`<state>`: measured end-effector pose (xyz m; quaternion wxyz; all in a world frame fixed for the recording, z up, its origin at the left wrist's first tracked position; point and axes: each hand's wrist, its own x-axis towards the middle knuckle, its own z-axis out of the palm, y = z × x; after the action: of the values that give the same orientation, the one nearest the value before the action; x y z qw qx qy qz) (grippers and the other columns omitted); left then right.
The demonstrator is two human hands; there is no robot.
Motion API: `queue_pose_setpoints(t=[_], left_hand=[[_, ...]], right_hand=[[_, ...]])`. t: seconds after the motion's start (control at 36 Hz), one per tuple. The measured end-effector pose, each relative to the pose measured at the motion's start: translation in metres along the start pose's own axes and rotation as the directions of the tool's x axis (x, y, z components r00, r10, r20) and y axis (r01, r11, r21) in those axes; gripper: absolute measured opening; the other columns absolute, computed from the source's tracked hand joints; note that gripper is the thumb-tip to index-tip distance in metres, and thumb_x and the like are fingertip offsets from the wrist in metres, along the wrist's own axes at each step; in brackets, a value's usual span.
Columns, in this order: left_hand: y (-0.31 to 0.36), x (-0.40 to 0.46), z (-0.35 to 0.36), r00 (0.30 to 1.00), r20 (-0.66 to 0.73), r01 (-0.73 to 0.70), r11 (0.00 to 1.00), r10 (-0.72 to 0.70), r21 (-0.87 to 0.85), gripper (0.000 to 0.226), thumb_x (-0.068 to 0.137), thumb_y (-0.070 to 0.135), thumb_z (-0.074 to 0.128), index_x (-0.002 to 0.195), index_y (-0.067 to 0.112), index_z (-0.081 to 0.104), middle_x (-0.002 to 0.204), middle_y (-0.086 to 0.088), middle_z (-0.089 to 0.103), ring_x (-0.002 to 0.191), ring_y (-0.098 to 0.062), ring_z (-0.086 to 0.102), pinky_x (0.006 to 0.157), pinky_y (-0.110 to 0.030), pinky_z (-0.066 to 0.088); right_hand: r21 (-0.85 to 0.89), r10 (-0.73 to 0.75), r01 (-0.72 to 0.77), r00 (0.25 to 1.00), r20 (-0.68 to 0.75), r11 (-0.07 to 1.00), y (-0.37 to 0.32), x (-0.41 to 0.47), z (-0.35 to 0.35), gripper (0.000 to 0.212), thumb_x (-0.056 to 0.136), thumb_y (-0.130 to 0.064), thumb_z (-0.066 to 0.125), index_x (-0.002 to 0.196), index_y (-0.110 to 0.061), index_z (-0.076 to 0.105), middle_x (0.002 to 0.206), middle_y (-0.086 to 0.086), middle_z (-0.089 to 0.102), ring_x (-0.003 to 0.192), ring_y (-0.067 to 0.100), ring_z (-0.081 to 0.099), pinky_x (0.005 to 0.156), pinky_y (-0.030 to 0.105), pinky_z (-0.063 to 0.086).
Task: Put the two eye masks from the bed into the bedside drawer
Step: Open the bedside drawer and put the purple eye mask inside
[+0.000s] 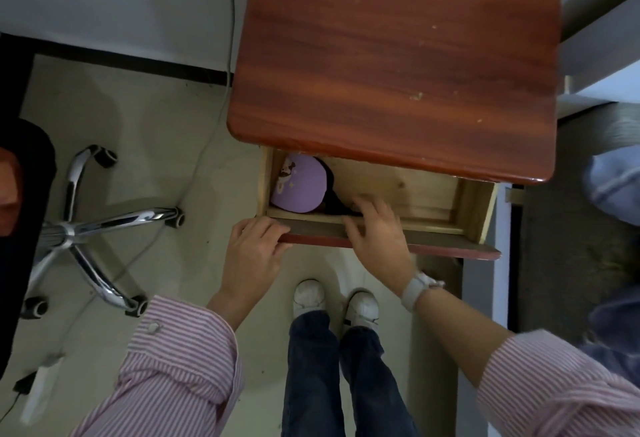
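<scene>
I'm seeing the purple eye mask [299,184] lying at the left end of the open drawer [433,194], a dark one [334,202] apparently tucked just beside it. My left hand [254,246] is curling over the drawer's front corner while my right hand [375,228] is resting fingers-spread, gripping nothing; closing looks like what's left.

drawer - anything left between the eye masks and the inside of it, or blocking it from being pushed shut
Nothing separates them: the purple eye mask already lies inside the drawer, over something dark. For shutting, the right hand reaches over the front edge, fingers inside; the left hand grips the front's left corner.
</scene>
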<state>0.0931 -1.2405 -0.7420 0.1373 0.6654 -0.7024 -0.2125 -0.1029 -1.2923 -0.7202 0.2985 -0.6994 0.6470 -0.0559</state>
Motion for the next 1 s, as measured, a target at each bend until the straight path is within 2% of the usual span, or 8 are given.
queue_pose_setpoints(t=[0.11,0.19,0.28,0.44,0.64,0.81,0.89,1.0], left_hand=[[0.002,0.002,-0.004,1.000,-0.004,0.013,1.000,-0.013,0.003,0.022,0.067,0.013,0.078,0.086,0.007,0.068,0.082,-0.010,0.068,0.079,-0.028,0.064,0.081,-0.034,0.040],[0.002,0.004,-0.004,1.000,0.019,0.020,1.000,-0.020,0.020,0.025,0.063,0.011,0.081,0.084,0.008,0.068,0.079,-0.009,0.068,0.076,-0.028,0.064,0.076,-0.035,0.044],[0.002,0.004,-0.002,0.998,0.061,0.018,0.998,-0.022,0.059,0.026,0.061,0.010,0.082,0.081,0.009,0.067,0.078,-0.009,0.068,0.074,-0.028,0.064,0.072,-0.035,0.045],[-0.005,0.006,0.003,0.999,0.039,-0.029,0.990,0.023,0.141,0.017,0.070,0.018,0.068,0.083,0.009,0.064,0.080,-0.010,0.067,0.073,-0.030,0.063,0.069,-0.038,0.050],[0.007,0.016,-0.013,0.978,0.201,0.005,0.963,-0.062,0.270,0.038,0.066,0.018,0.077,0.101,0.011,0.063,0.095,-0.012,0.068,0.088,-0.033,0.061,0.080,-0.046,0.044],[0.090,0.013,-0.029,0.977,0.215,-0.009,0.997,-0.008,0.077,0.035,0.080,0.020,0.063,0.113,0.011,0.059,0.111,-0.011,0.064,0.103,-0.032,0.057,0.088,-0.046,0.042],[0.152,0.016,-0.046,0.973,0.217,-0.076,0.997,0.080,-0.026,0.032,0.086,0.026,0.056,0.116,0.014,0.057,0.118,-0.007,0.061,0.110,-0.025,0.054,0.092,-0.042,0.042],[0.247,0.013,-0.070,0.920,0.313,-0.206,0.970,0.236,-0.125,0.032,0.089,0.027,0.051,0.118,0.014,0.055,0.119,-0.008,0.061,0.110,-0.027,0.055,0.091,-0.039,0.046]], right_hand=[[-0.139,-0.184,0.181,0.983,-0.015,0.974,0.027,-0.044,-0.011,0.030,0.084,-0.018,0.059,0.113,-0.010,0.059,0.108,0.009,0.065,0.097,0.026,0.062,0.087,0.043,0.047],[-0.293,-0.136,0.124,0.991,-0.018,0.948,0.052,-0.057,-0.020,0.032,0.079,-0.017,0.066,0.111,-0.012,0.061,0.104,0.007,0.068,0.094,0.025,0.063,0.088,0.043,0.046],[-0.373,-0.070,0.042,0.996,-0.060,0.927,0.070,-0.054,-0.028,0.025,0.075,-0.016,0.072,0.098,-0.011,0.066,0.090,0.009,0.070,0.082,0.031,0.065,0.075,0.041,0.051],[-0.447,-0.152,0.135,0.988,-0.003,0.884,0.084,-0.046,-0.027,0.024,0.073,-0.021,0.074,0.096,-0.014,0.067,0.086,0.006,0.071,0.074,0.028,0.065,0.066,0.036,0.052],[-0.384,-0.067,0.094,0.994,0.083,0.919,0.072,-0.052,-0.033,0.032,0.081,-0.020,0.064,0.112,-0.012,0.061,0.105,0.011,0.068,0.097,0.032,0.062,0.090,0.046,0.047],[-0.032,0.113,-0.113,0.994,-0.004,0.993,0.058,-0.092,-0.067,0.035,0.090,-0.014,0.047,0.124,-0.011,0.051,0.123,0.010,0.058,0.114,0.027,0.052,0.097,0.039,0.042],[0.254,0.334,-0.309,0.940,-0.063,0.917,0.054,-0.126,-0.106,0.031,0.091,-0.012,0.046,0.121,-0.012,0.054,0.120,0.010,0.062,0.110,0.023,0.056,0.091,0.027,0.044],[0.438,0.538,-0.454,0.839,-0.084,0.776,0.062,-0.195,-0.168,0.025,0.091,-0.015,0.049,0.112,-0.012,0.061,0.113,0.007,0.068,0.105,0.022,0.061,0.079,0.012,0.036]])
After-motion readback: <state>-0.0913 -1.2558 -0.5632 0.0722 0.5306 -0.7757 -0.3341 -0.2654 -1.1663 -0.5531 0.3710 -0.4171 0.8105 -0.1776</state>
